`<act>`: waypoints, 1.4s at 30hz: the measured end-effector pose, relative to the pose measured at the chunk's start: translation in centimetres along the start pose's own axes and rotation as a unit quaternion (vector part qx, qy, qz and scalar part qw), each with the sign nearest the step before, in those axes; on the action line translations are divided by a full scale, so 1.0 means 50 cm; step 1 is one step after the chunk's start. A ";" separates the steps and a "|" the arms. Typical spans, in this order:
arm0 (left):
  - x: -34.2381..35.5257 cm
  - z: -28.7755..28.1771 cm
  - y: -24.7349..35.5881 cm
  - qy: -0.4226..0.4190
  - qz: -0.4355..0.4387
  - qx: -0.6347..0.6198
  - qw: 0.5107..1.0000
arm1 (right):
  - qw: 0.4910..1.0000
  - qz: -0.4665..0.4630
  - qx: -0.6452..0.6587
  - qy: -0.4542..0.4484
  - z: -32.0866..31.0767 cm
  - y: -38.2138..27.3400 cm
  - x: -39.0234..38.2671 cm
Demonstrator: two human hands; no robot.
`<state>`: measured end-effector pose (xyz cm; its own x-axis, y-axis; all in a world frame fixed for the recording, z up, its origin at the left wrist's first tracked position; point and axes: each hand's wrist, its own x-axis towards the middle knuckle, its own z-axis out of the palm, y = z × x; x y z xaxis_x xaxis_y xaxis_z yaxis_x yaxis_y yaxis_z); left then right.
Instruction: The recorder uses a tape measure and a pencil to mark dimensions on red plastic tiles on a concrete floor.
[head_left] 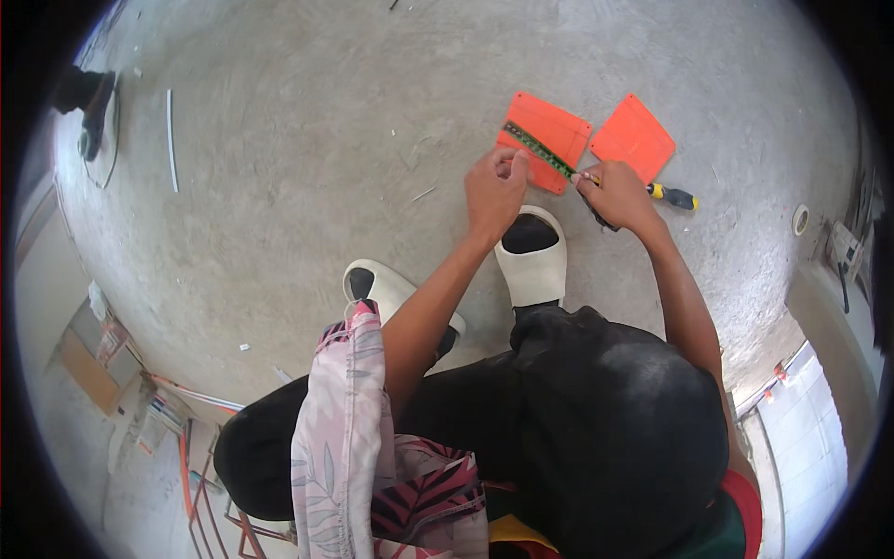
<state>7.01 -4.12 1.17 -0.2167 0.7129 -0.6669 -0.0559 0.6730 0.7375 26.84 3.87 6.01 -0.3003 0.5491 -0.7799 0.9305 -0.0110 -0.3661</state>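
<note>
A green tape measure blade (545, 154) lies slantwise across an orange square plate (563, 126) with small holes at its corners. My right hand (619, 194) is closed around the tape measure, whose dark case shows partly below my fingers. At the plate's near left edge is my left hand (495, 194), its fingers curled and thumb drawn in; whether anything is pinched there is hidden. Just right of the first plate lies a second orange plate (638, 135). A screwdriver (678, 197) with a yellow and black handle rests beside my right hand, its other end hidden.
My feet in white slides (535, 265) stand close below the plates. A tape roll (800, 220) lies to the right on the concrete floor (298, 149). A thin white strip (171, 140) and small scraps lie leftward. Another person's shoe (96, 121) shows at far left.
</note>
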 end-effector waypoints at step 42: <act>0.020 0.104 0.007 0.076 -0.147 -0.262 0.951 | 0.994 0.008 -0.070 0.082 0.008 -0.017 0.054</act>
<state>11.86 -2.13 0.22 -0.2533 0.4453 -0.8588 -0.6058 0.6191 0.4997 25.14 5.02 4.01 -0.2578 0.6793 -0.6871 0.9584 0.0900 -0.2707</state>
